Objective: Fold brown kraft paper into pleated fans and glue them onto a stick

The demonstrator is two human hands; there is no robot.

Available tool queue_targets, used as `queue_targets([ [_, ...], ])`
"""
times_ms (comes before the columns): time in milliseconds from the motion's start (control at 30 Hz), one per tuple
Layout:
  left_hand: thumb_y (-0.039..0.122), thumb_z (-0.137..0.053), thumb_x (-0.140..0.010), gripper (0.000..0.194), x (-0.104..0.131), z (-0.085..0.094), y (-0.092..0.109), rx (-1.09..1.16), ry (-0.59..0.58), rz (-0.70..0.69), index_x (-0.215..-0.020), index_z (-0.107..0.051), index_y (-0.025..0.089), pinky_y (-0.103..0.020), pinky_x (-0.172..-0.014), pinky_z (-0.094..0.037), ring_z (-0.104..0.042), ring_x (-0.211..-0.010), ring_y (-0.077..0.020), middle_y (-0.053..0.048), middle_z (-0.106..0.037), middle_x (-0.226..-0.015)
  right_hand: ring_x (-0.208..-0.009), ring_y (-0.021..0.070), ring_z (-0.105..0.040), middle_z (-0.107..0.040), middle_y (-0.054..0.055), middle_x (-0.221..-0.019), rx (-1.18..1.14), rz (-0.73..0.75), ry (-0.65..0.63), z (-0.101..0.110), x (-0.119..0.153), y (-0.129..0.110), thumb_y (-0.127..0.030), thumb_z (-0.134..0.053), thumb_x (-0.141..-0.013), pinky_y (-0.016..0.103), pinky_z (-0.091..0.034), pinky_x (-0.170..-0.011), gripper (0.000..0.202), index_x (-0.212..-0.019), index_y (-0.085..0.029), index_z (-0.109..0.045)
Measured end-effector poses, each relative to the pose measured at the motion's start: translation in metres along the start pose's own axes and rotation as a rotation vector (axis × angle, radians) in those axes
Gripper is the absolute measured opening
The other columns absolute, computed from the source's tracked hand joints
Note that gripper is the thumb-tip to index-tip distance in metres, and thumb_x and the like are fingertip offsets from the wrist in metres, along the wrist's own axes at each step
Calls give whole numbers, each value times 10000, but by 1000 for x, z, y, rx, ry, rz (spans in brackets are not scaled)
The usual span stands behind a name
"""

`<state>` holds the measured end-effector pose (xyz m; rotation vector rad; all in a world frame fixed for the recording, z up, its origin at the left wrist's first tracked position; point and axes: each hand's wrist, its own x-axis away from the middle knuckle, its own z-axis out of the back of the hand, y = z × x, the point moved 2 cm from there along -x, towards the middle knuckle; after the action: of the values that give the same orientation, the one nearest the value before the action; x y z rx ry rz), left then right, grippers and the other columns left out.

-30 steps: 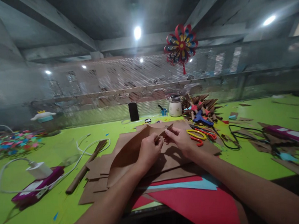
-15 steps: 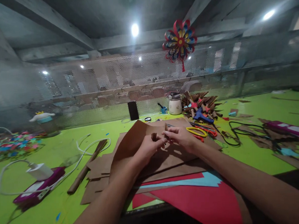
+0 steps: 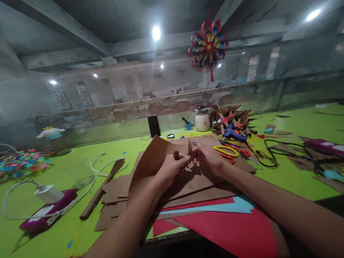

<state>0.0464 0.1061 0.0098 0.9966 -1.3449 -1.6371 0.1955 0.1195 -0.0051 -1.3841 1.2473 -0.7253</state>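
Observation:
A small piece of pleated brown paper (image 3: 190, 150) stands fanned out between my two hands. My left hand (image 3: 173, 167) is closed, pinching it near its lower edge, and another bit of the folded paper shows behind that hand's knuckles. From the other side my right hand (image 3: 208, 158) grips the pleats with curled fingers; the fingertips are partly hidden. Both hands are over a stack of brown paper sheets (image 3: 200, 183), whose top sheet curls up at the left. Scissors with yellow handles (image 3: 230, 150) lie just beyond my right wrist.
Red paper (image 3: 236, 232) and light blue paper (image 3: 221, 207) lie under the stack's near edge. A blue glue gun (image 3: 234, 132) rests by bundled brown paper pieces (image 3: 244, 117). A brown paper roll (image 3: 100, 191) and a purple power strip (image 3: 50, 212) are at left.
The pleated paper between my hands has turned and spread into a wider fan. My right hand's fingers have curled lower around it. The view has shifted slightly.

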Motion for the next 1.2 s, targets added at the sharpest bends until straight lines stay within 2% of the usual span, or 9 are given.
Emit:
queue_targets([
  [133, 398, -648, -687, 293, 0, -2, -1, 32, -30, 34, -686, -594, 110, -199, -410, -138, -327, -437, -39, 9, -504, -558, -526, 94, -464, -572, 6, -600, 241, 87, -16, -5, 4, -2, -501, -591, -737, 223, -331, -489, 369, -681, -138, -628],
  [267, 324, -682, -659, 249, -1, -5, -3, 149, -104, 61, -717, -602, 96, -185, -414, -148, -356, -457, -37, -9, -531, -589, -529, 86, -438, -548, -12, -587, 276, 113, 24, -2, 3, -4, -449, -642, -695, 228, -314, -509, 316, -677, -133, -628],
  [400, 154, -632, -662, 182, -4, -1, -5, 374, -13, 102, -829, -576, 111, -168, -433, -248, -460, -504, -68, -38, -580, -627, -592, 107, -487, -587, 21, -669, 213, 73, 112, 7, 0, -2, -450, -663, -664, 245, -353, -557, 330, -697, -124, -629],
  [533, 177, -501, -783, 97, -6, 5, -8, 473, 66, 174, -819, -551, 102, -201, -496, -382, -541, -557, -108, -89, -609, -682, -554, 102, -467, -570, 13, -618, 241, 55, 119, 10, -1, -1, -460, -670, -653, 247, -339, -538, 339, -682, -125, -628],
  [633, 234, -460, -829, 160, -7, 6, -12, 431, 78, 187, -815, -553, 105, -219, -514, -403, -553, -567, -119, -81, -596, -673, -537, 106, -461, -563, 13, -572, 343, 104, 106, 9, 0, -1, -480, -651, -669, 250, -337, -530, 361, -619, -125, -607],
  [767, 301, -591, -751, 202, -5, 2, -10, 226, 28, 89, -812, -594, 108, -181, -422, -245, -432, -482, -55, -45, -586, -715, -488, 87, -396, -519, -9, -519, 390, 129, 131, 7, 0, -1, -490, -641, -678, 237, -284, -476, 371, -632, -123, -630],
  [833, 352, -644, -704, 258, -3, -2, -7, 97, -6, 51, -789, -607, 111, -187, -426, -204, -374, -479, -41, -27, -580, -716, -453, 74, -348, -485, -24, -491, 346, 115, 139, 6, 0, 0, -489, -644, -677, 233, -244, -446, 367, -645, -123, -633],
  [933, 379, -689, -651, 288, 1, -5, -1, -33, 20, -11, -744, -595, 122, -196, -464, -244, -404, -533, -60, 4, -546, -667, -427, 65, -340, -459, -37, -477, 238, 89, 123, 1, 2, 0, -470, -669, -660, 228, -233, -428, 348, -639, -127, -614],
  [1200, 386, -685, -659, 305, 2, 0, -1, -44, 24, 20, -790, -562, 139, -221, -464, -228, -362, -488, -55, 17, -519, -641, -515, 74, -462, -556, 3, -659, 8, 100, 52, 2, 4, -19, -402, -696, -667, 219, -333, -475, 288, -762, -137, -633],
])
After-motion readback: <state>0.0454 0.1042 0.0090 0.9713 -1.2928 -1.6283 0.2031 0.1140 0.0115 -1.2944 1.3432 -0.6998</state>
